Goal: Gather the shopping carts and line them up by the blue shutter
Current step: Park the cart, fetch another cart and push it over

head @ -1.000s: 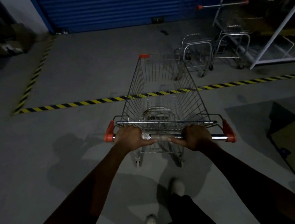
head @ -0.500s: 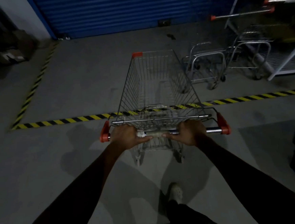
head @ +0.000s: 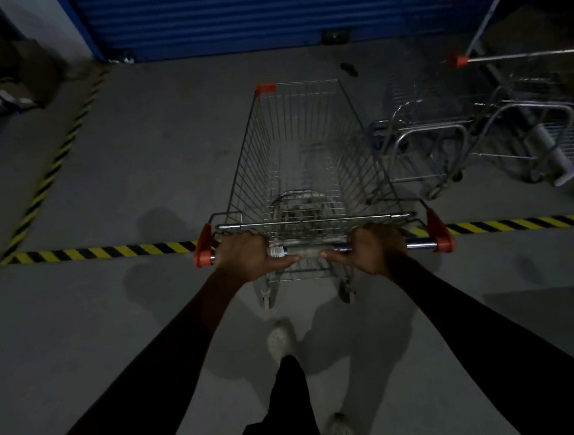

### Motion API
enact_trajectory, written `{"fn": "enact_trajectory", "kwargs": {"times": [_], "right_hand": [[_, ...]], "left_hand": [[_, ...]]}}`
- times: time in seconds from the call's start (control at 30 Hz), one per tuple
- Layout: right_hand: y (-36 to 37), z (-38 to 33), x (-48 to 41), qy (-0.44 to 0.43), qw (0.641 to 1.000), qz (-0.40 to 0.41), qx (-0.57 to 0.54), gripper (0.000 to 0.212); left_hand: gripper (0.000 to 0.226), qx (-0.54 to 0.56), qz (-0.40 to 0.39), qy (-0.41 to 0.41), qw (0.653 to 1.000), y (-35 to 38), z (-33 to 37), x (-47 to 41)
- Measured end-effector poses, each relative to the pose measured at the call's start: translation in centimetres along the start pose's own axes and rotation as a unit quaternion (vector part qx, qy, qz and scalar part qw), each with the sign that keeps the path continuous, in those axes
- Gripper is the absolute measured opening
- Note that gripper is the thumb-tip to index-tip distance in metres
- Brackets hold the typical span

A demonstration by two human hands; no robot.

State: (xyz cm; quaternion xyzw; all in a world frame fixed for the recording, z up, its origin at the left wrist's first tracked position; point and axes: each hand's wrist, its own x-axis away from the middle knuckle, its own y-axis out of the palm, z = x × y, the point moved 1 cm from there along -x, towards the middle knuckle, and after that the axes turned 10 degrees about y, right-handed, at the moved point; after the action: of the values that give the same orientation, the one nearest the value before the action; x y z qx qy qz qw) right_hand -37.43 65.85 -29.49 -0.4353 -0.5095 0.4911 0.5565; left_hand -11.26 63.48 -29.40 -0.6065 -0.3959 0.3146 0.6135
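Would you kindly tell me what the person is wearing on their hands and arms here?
The left hand and the right hand are bare: no gloves, and no ring or watch shows. Farther up, the arms lie in deep shadow, so it cannot be told whether there are sleeves.

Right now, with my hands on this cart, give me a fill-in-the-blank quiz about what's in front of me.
1. The left hand and right hand both grip the cart by its ____.
2. The shutter ahead is coloured ____.
3. The floor tape is striped yellow and ____.
4. The parked carts stand to this cart's ____.
Missing words: handle; blue; black; right.
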Motion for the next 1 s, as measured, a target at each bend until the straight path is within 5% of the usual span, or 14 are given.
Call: {"fn": "enact_trajectory", "kwargs": {"times": [0.2,0.43,0.6,0.7,0.83,1.0], "right_hand": [[-1.5,0.0,-12.4,0.001,0.999,0.006,-0.036,0.104],[-1.6,3.5,-25.0,-0.027,0.988,-0.085,-0.123,0.114],[-2.3,8.2,-30.5,-0.002,0.986,-0.136,-0.096,0.098],[-3.3,9.4,-34.3,-0.008,0.99,-0.111,-0.09,0.09],[-3.1,11.9,-40.1,0.0,0.986,-0.09,-0.138,0.115],[-4.7,15.4,-46.0,-0.022,0.984,-0.063,-0.165,0.095]], "left_hand": [[0.087,0.011,-0.011,0.016,1.0,-1.5,-6.7,-11.7],[0.085,0.0,-0.014,0.047,0.999,-2.6,-12.2,-22.3],[0.086,0.034,-0.052,0.058,0.996,-2.7,-13.5,-29.2],[0.081,0.048,-0.068,0.057,0.995,-3.1,-13.9,-33.6],[0.094,0.051,-0.057,0.036,0.996,-3.3,-14.7,-39.8],[0.11,0.028,-0.067,0.019,0.997,-3.5,-14.6,-47.1]]}}
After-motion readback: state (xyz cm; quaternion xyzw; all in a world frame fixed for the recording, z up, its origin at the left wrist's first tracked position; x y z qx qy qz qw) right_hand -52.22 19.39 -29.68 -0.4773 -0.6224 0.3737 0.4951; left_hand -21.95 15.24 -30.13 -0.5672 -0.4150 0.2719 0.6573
